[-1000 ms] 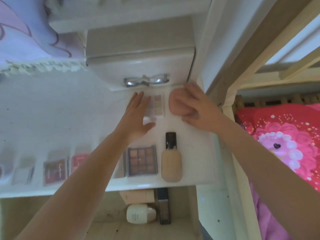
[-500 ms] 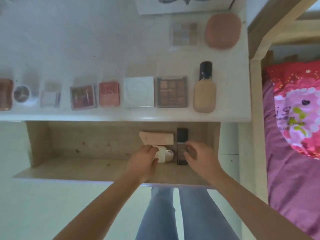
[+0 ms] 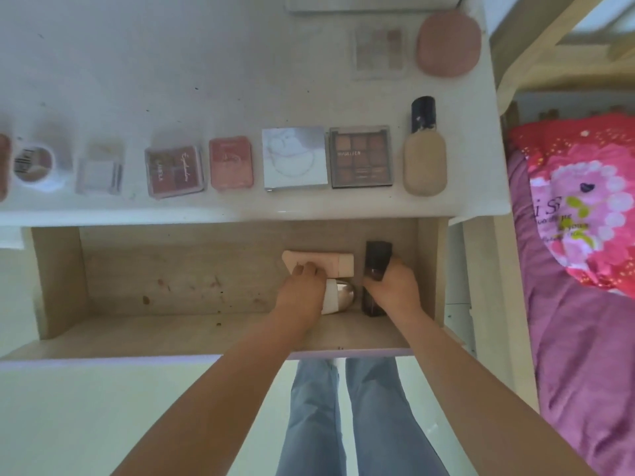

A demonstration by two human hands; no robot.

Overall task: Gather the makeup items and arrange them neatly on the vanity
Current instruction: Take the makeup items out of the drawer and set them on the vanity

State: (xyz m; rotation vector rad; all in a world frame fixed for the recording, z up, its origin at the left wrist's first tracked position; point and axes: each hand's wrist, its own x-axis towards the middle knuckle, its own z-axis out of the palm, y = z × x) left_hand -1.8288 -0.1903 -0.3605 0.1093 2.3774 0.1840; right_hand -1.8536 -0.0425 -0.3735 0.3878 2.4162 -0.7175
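Dark bottle [image 3: 375, 273] lies lengthwise front-to-back in drawer [image 3: 58, 280], right hand [image 3: 395, 286] gripping it; left hand [image 3: 302, 286] pinches crosswise peach tube [image 3: 330, 262].

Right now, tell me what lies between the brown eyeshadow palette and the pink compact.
The head view shows one thing between the brown eyeshadow palette and the pink compact: a white square case.

White vanity top [image 3: 171, 63], open wooden drawer [image 3: 171, 269], pale floor [image 3: 86, 407], pink floral bedding [image 3: 584, 218], wooden bedframe [image 3: 536, 53].

A bed [image 3: 567, 338] with a purple sheet lies at right, a pink floral pillow [image 3: 584, 207] at its far end.
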